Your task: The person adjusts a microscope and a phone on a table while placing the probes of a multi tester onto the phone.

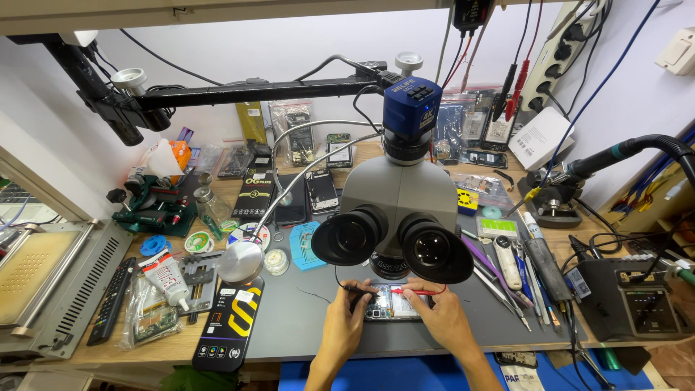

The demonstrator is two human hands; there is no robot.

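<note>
I see my left hand pinching a black probe and my right hand pinching a red probe, both tips on the opened phone; it lies on the grey mat right under the microscope, likely for a magnified view; tweezers sit to the right on the crowded wooden bench.

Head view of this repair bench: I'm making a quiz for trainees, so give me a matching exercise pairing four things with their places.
Things:
1. red probe
2. black probe
3. opened phone
4. remote control

Places:
A. near the bench's left edge
B. right hand
C. under the microscope, between both hands
D. left hand

Pairs: 1-B, 2-D, 3-C, 4-A
</note>
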